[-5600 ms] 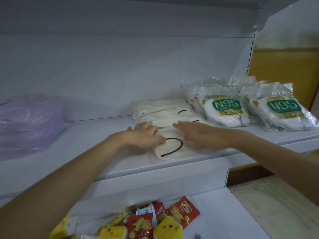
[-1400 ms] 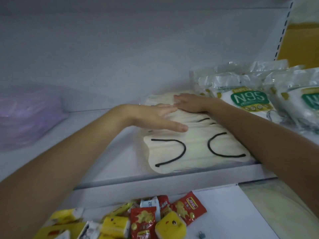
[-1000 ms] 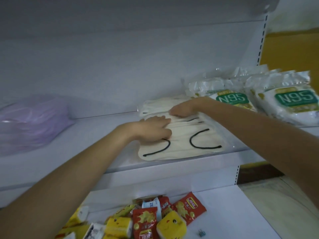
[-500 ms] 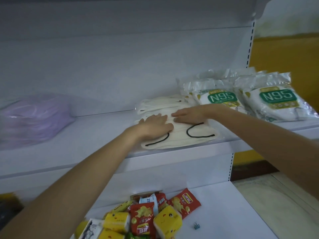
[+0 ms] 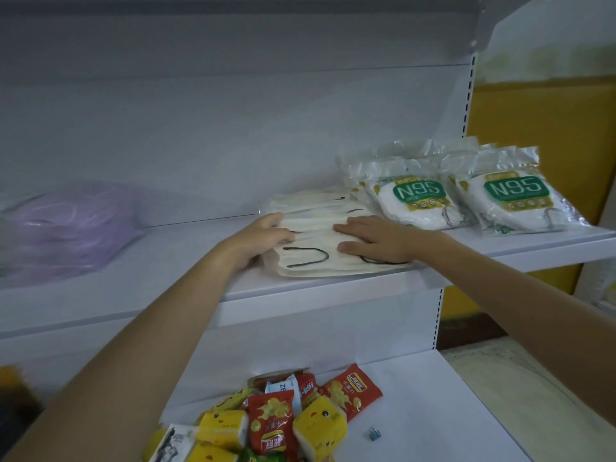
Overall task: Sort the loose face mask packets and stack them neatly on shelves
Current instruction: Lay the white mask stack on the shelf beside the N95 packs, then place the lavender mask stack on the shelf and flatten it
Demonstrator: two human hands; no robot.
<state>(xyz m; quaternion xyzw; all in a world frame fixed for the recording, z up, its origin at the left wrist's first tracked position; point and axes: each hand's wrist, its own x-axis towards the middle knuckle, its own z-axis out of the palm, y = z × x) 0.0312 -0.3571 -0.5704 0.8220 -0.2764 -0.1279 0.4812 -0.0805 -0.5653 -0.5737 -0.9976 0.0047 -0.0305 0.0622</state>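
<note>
The masks [image 5: 310,265] lie longways along the shelf [image 5: 160,265]. The left hand [image 5: 258,240] curls its fingers [image 5: 283,235] over their left end; the right hand [image 5: 376,240] lies flat on top, fingers straight.

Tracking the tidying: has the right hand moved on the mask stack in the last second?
Yes: the right hand came forward, toward the shelf front edge, partly covering an ear loop.
</note>
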